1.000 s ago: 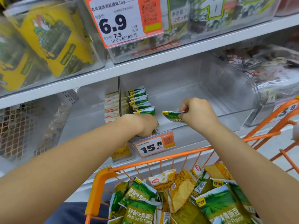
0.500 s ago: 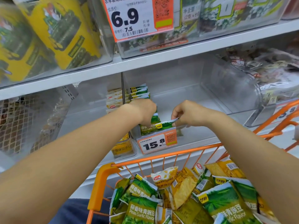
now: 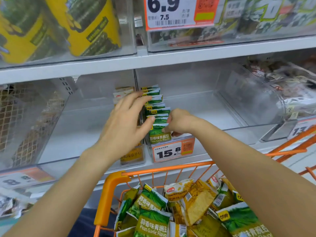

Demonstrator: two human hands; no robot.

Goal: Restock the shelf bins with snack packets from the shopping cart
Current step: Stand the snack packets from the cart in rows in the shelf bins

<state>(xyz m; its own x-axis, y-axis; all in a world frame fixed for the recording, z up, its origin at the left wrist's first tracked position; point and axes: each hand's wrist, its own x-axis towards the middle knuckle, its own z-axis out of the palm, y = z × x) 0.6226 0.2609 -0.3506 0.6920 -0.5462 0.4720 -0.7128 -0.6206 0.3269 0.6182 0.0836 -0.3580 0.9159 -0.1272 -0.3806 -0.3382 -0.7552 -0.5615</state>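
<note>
Now my right hand (image 3: 179,123) pinches the front green packet (image 3: 159,132) mid-frame, standing it up — my left hand (image 3: 127,120), fingers spread, steadies the row (image 3: 154,101).

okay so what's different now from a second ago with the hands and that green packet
The right hand carried the green packet leftward and down, standing it at the front of the green row, and still pinches it. The left hand opened from a fist, fingers now spread against the row. The cart and price tag stayed put.
</note>
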